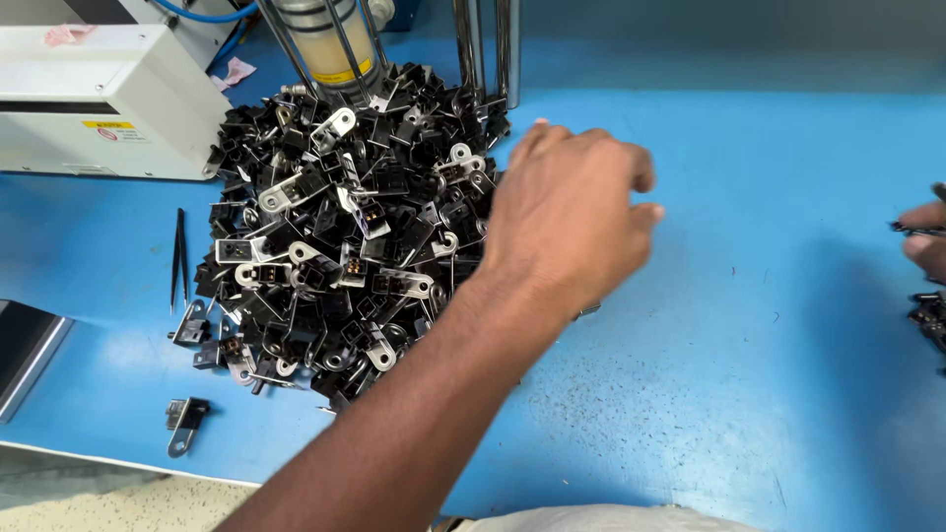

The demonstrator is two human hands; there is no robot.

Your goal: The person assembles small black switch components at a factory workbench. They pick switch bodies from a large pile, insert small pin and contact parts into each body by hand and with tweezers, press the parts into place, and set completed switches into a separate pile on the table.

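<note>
- the heap of small black plastic connector parts with silver metal tabs lies on the blue desk, left of centre, spreading from the far machinery toward the near edge.
- the left hand hangs over the right edge of the heap, back up, fingers curled downward; whether it grips a part cannot be told.
- the right hand shows only at the far right edge, fingers pinched on a small dark part, with more dark parts just near of it.
- one loose black and silver part lies alone near-left of the heap.
- slim black tweezers lie left of the heap.
- a white machine housing stands far left, and a cylinder with a yellow band rises behind the heap.
</note>
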